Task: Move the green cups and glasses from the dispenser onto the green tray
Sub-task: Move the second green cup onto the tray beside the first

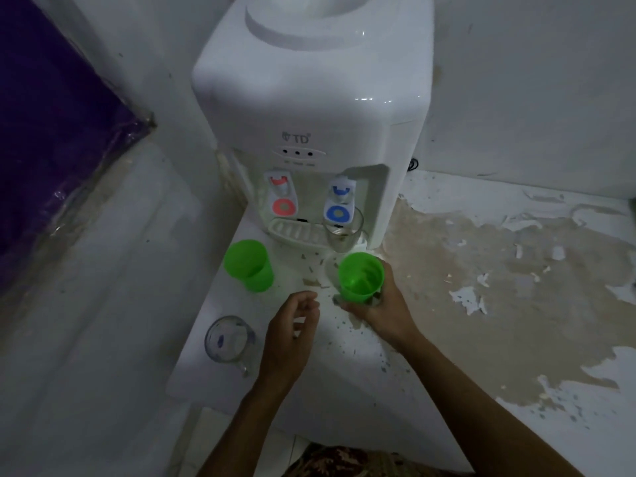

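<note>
My right hand (382, 306) grips a green plastic cup (360, 275) upright, just in front of the white water dispenser (309, 108). A second green cup (249, 265) stands on the white counter to the left of the drip tray (296, 234). A clear glass (343, 230) sits under the blue tap (339, 208). Nearer to me on the left stands a clear glass mug (229, 339). My left hand (292, 332) hovers between the mug and the held cup, fingers loosely curled and holding nothing. No green tray is in view.
The counter (481, 270) on the right has peeling, stained paint. A purple wrapped object (51, 125) leans at the far left. The red tap (282, 199) is on the dispenser's left side. The counter's left edge runs beside the mug.
</note>
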